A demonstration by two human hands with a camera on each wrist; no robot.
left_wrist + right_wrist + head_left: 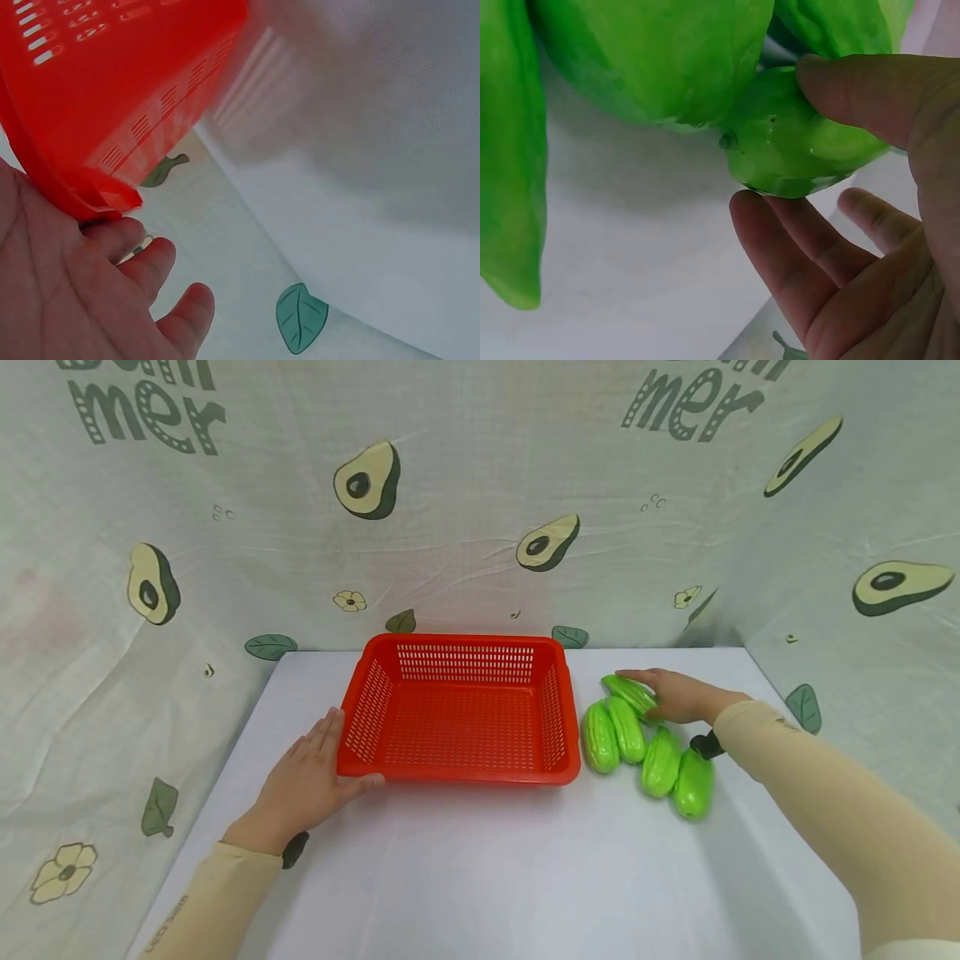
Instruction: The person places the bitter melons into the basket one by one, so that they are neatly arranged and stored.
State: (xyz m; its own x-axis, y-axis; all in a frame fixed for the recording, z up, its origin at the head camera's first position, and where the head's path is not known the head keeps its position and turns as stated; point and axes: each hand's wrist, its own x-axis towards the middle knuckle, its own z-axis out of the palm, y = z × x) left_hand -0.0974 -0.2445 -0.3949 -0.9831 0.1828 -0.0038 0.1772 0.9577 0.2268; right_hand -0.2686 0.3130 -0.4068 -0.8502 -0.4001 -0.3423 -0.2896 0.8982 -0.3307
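Green ridged plastic gourd (632,692), farthest of five on the white worktop (480,868), is pinched by right hand (675,695); left hand (309,781) lies flat-fingered against red perforated plastic basket (459,770).

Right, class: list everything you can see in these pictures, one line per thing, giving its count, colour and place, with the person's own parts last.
Basket: one, red, slotted plastic, nothing in it, middle of the table.
Green gourds: five, bright green, clustered on the table right of the basket.
Table: one, white, in front of the person.
Backdrop cloth: one, pale with avocado, leaf and flower prints, behind and at both sides.
Left hand: one, fingers straight, resting against the basket's near left corner.
Right hand: one, thumb and fingers round the farthest gourd.
Sleeves: two, beige, on both forearms.
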